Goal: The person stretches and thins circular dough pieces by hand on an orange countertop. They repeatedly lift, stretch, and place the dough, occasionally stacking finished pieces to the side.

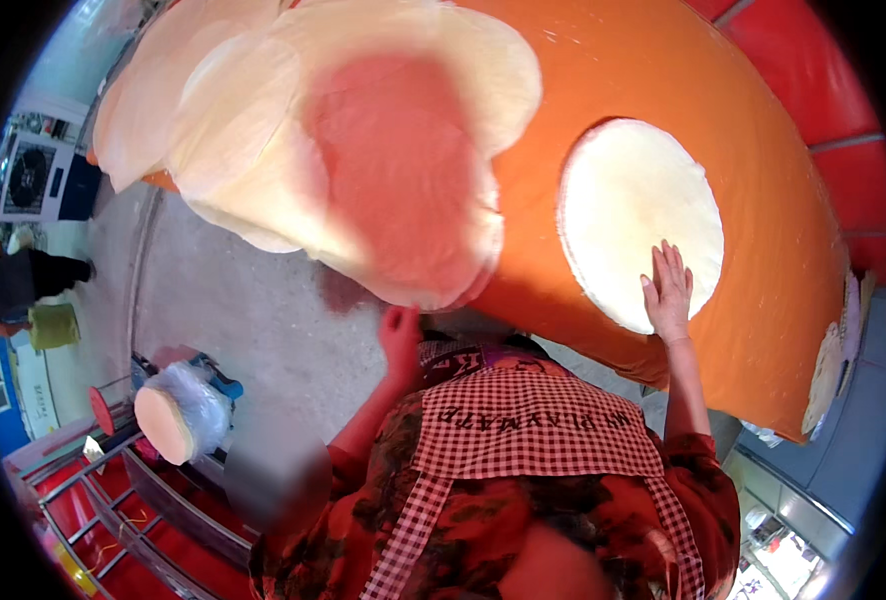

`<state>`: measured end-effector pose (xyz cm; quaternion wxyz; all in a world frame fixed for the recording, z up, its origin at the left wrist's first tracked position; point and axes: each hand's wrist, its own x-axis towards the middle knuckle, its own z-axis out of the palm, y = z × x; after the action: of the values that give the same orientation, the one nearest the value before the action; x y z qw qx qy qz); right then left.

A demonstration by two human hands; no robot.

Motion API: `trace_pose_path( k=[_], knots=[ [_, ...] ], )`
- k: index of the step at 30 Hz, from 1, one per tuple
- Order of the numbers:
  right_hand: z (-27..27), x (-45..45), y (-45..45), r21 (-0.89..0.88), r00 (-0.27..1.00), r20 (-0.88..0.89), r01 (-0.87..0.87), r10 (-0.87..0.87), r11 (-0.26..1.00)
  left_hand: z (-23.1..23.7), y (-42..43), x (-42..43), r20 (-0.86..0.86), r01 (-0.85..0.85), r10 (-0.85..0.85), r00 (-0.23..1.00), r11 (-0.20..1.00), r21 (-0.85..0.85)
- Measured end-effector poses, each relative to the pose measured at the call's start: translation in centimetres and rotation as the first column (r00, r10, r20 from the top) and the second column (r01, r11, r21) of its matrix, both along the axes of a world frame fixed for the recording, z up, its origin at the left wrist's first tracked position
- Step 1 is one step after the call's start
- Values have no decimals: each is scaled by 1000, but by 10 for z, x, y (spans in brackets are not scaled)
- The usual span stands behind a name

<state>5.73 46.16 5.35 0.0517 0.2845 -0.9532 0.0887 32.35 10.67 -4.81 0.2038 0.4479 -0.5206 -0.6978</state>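
My left hand (402, 334) is at the near edge of a thin round flatbread sheet (405, 187), its fingertips pinched on the rim. That sheet looks red-tinted and blurred in part, and lies over other pale, overlapping sheets (233, 142). To the right, a stack of round pale flatbreads (623, 202) rests on the orange cloth (533, 247). My right hand (668, 292) lies flat on the stack's near right part, fingers slightly spread, holding nothing.
At the lower left, a plastic-wrapped round stack (180, 412) stands by a metal rack (124, 510). Another person (8, 285) is at the far left, near a white appliance (34, 176). More flat sheets (822, 375) hang at the cloth's right end, beside a grey-blue surface (855, 427).
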Motion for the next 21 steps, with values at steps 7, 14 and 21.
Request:
trace_pose_path(
  k=[7, 14, 21],
  knots=[
    [37, 63, -211, -368, 889, 107, -381, 446, 848, -38, -181, 33, -155, -342, 548, 822, 693, 634],
    [51, 84, -394, -415, 650, 114, -656, 751, 631, 8, -242, 10, -427, -268, 462, 777, 858, 439],
    [12, 43, -570, -225, 627, -240, -779, 741, 586, -3, -232, 43, -315, -241, 423, 850, 843, 480]
  ],
)
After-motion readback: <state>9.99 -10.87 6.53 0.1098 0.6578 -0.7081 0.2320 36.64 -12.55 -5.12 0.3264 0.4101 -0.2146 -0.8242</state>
